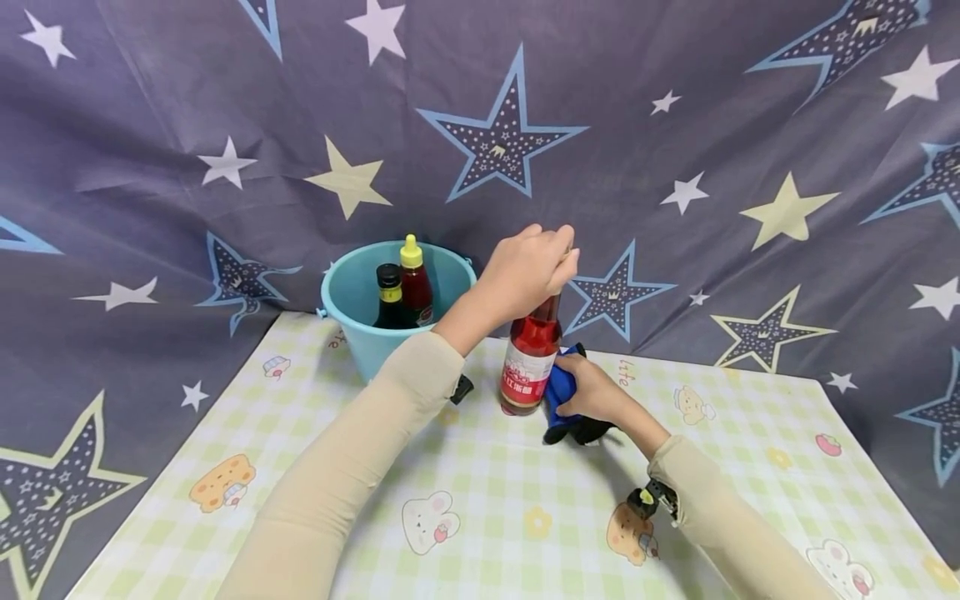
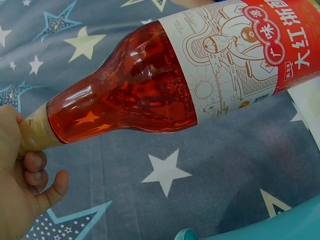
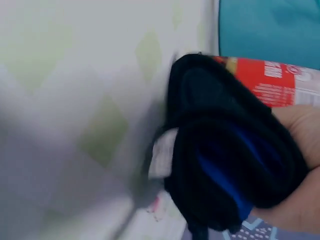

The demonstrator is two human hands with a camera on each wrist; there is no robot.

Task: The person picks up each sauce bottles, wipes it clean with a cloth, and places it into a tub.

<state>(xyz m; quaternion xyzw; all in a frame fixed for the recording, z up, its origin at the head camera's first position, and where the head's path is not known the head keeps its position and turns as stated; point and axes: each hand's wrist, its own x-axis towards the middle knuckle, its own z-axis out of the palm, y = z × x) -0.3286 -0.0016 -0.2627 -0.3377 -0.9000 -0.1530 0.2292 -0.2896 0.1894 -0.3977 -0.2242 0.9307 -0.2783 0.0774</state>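
Note:
My left hand grips a glass bottle of red vinegar by its capped neck. The bottle stands nearly upright, leaning slightly; whether its base touches the table I cannot tell. In the left wrist view, the vinegar bottle shows clear red liquid and a white and red label. My right hand holds a folded blue cloth item with black edging just right of the bottle. Up close in the right wrist view, the folded cloth item has thick dark trim, a small white tag and blue inner folds.
Left of the bottle stands a light blue bucket. Inside it are a dark bottle with a black cap and a red sauce bottle with a yellow nozzle. A green checked cloth covers the table. A star-printed curtain hangs behind.

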